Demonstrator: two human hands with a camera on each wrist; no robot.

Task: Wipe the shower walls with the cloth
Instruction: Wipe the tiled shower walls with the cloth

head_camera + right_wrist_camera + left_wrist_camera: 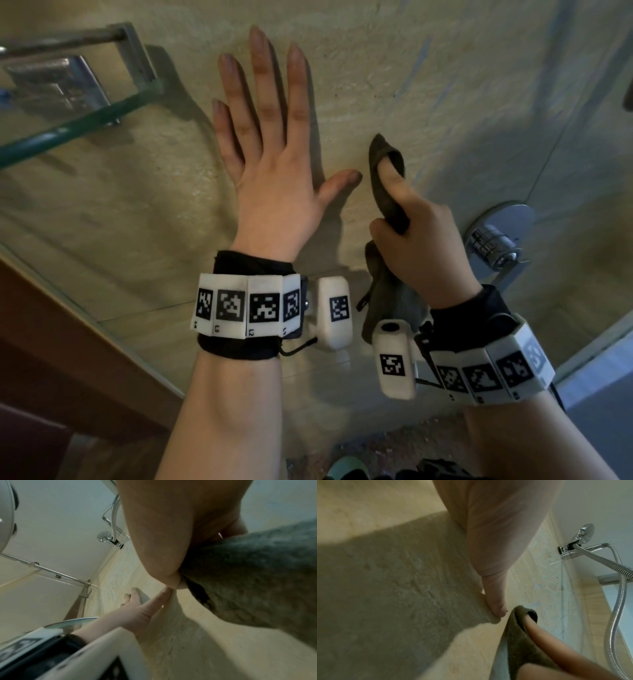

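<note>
Nearest, two bare forearms reach forward, each wrist wrapped in a black band (236, 346) carrying white blocks printed with black square markers. Just beyond the right wrist, the right hand (423, 246) is curled around a dark grey-brown cloth (387, 192). Its index finger is stretched out and tucked into a fold of the cloth, pressing that covered tip toward the beige shower wall (445, 85), while the other fingers grip the bunched middle. The loose tail of the cloth hangs down below the hand, beside the wrist. In the right wrist view the cloth (257, 577) fills the right side, clamped under the palm.

Immediately to the left, the left hand (270, 178) lies flat on the same wall, fingers straight and spread, thumb stretched out to the right. The thumb tip sits just beside the cloth-covered fingertip, with a small gap between them; the left wrist view shows the thumb (494, 601) on the wall and the cloth (520, 631) close at its right.

Farther right, a chrome valve handle (493, 243) stands on a round plate on the wall. At the far left, a glass shelf (65, 130) in a metal frame juts from the wall. Farthest off, seen from the left wrist, a chrome shower hose (614, 601) hangs from a wall fitting.
</note>
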